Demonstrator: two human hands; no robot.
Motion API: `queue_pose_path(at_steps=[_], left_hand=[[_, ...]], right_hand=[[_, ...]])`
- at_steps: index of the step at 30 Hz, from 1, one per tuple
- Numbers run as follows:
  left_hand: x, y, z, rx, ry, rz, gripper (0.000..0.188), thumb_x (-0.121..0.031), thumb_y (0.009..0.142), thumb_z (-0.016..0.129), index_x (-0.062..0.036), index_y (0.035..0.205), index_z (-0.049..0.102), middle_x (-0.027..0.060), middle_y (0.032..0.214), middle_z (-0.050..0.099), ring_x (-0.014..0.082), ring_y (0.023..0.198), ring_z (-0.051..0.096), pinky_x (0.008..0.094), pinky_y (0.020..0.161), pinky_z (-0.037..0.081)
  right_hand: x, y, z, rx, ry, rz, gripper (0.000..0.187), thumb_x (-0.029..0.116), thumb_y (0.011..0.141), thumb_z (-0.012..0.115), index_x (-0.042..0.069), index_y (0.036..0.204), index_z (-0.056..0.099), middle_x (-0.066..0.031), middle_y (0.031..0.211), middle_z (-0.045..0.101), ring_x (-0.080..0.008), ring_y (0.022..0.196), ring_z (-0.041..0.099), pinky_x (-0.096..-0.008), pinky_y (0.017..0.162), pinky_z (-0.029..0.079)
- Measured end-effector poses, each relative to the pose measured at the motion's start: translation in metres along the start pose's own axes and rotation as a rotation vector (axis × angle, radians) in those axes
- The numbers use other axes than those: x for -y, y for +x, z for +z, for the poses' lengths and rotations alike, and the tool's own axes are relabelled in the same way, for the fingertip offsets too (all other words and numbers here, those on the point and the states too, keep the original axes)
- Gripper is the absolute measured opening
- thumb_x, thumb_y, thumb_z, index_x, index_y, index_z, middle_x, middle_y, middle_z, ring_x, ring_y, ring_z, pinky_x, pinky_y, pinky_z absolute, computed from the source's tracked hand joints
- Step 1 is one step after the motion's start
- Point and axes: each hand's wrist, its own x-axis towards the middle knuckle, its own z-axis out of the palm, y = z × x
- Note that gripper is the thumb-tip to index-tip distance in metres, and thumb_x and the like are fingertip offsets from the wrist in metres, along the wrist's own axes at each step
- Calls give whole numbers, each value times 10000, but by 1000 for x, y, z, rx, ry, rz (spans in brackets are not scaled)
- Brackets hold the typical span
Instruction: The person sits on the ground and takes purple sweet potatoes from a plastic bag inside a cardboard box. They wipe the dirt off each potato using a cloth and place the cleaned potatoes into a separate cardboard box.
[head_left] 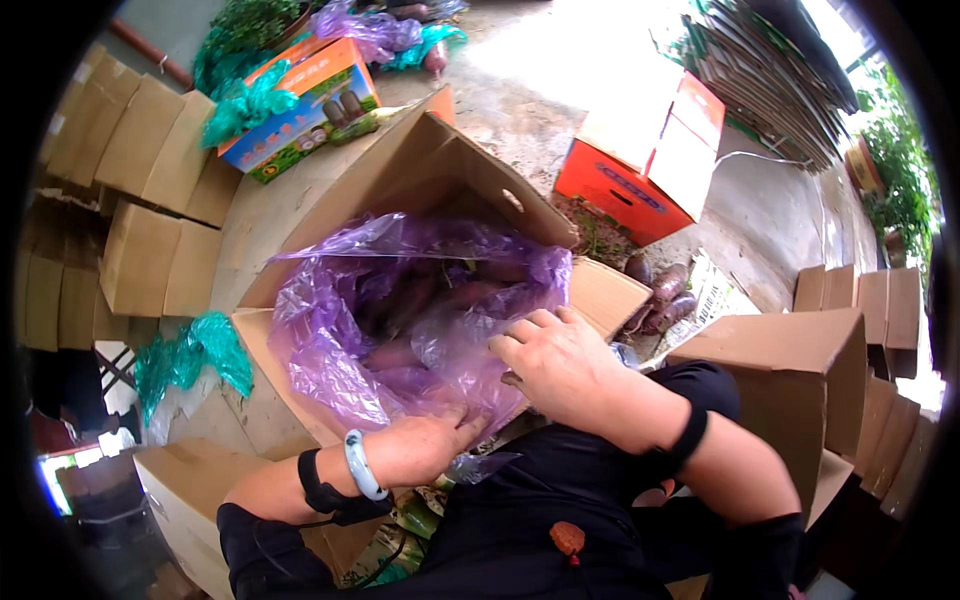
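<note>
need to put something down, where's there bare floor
Bare floor shows between the blue-and-orange carton and the red-orange carton, and right of the latter, below the flattened cardboard stack. Right of the open box it is crowded with tubers and a printed sheet; the left hand and right hand take up its near edge.

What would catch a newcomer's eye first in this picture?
First, the purple plastic bag in the open cardboard box at the centre, with the left hand and right hand at its near side. Then the bright orange-red carton at upper right and the crumpled green plastic at left.
</note>
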Motion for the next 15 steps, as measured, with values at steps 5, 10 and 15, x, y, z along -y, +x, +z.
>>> queue_pose_path(at_steps=[5, 10, 15], left_hand=[[2, -1, -31, 166, -25, 26, 557, -58, 821, 545, -20, 1368, 448, 220, 1158, 574, 404, 946, 630, 449, 777, 535], [89, 30, -72, 37, -5, -64, 364, -85, 783, 555, -53, 1125, 675, 191, 1022, 684, 352, 950, 657, 418, 841, 522], [185, 82, -77, 16, -76, -364, 435, -96, 856, 496, -28, 1277, 583, 212, 1231, 622, 361, 1148, 588, 400, 977, 466]], right_hand=[[-1, 17, 78, -48, 134, 53, 376, 318, 791, 690, 146, 1123, 659, -48, 1099, 643, -257, 1105, 560, -492, 945, 416], [-8, -1, 98, 133, 207, -35, 286, 324, 798, 695, 200, 1055, 711, 6, 1106, 647, -228, 1144, 540, -516, 983, 370], [-12, 2, 87, 124, 394, -87, 197, 258, 771, 706, 171, 945, 737, 9, 1056, 659, -217, 1124, 548, -441, 1010, 346]])
